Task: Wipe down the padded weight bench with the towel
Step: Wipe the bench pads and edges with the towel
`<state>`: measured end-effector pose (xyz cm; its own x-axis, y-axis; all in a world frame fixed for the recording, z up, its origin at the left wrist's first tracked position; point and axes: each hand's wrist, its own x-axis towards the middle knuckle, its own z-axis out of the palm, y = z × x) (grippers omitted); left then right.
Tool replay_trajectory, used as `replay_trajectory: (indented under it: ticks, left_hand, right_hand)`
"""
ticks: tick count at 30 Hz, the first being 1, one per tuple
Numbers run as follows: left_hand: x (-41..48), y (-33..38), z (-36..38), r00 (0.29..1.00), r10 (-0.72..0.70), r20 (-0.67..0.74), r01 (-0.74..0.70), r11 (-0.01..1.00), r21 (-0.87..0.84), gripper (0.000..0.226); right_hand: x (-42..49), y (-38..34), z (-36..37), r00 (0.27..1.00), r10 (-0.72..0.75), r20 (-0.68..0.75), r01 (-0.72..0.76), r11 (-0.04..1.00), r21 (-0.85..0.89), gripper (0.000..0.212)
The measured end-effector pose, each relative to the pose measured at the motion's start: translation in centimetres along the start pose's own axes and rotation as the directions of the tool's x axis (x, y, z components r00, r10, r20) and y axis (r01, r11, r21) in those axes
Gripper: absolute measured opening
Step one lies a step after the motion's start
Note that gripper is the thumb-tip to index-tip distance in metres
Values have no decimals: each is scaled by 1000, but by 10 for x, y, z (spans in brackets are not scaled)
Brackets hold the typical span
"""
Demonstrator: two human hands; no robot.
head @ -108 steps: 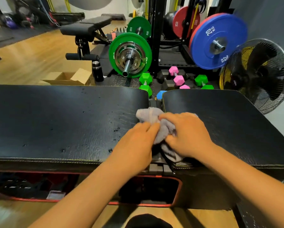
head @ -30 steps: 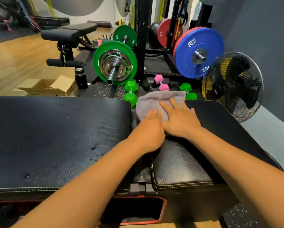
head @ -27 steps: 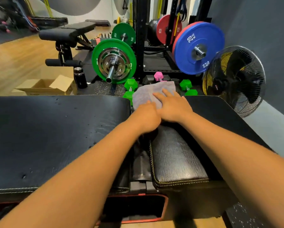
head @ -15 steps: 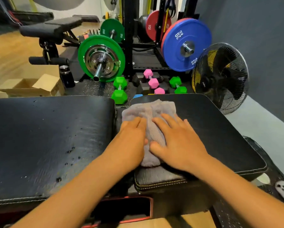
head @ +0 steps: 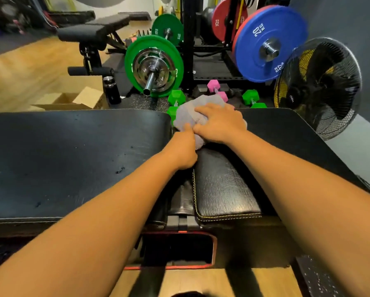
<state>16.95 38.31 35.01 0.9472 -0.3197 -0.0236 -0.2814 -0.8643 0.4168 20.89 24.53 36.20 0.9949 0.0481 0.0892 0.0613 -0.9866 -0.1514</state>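
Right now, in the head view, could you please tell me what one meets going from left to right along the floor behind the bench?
cardboard box → black bottle → green weight plate → pink dumbbell → green dumbbell nearest the fan → fan

Black padded surface (head: 72, 157) offers room at frame left; green hexagonal dumbbells (head: 175, 99) and black caged fan (head: 321, 86) crowd beyond its upper edge.
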Motion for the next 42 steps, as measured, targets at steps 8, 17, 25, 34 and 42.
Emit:
replay_trajectory:
  ticks: [8,17,25,34,42]
  left_hand:
    - [-82,0,-16,997,60,-49,-60,998,-1,29]
    - [-162,4,32,860,482,-170,-498,864,-70,91]
    - [-133,101,66,721,673,-163,-662,739,122,89]
    - [-139,36,39,797,585,-148,-573,811,120,91]
    - [-90,144,70,698,714,58,-716,696,48,90]
  right_hand:
    - [-92,-16,-2,991,-134,-15,134,990,43,79]
    - [-247,14,15,895,-236,-379,261,965,13,65]
    - [-285,106,7,896,-120,-428,73,989,-125,67]
    - [-243,42,15,896,-122,-427,146,989,24,71]
    - [-274,157,6,875,20,-484,13,998,65,81]
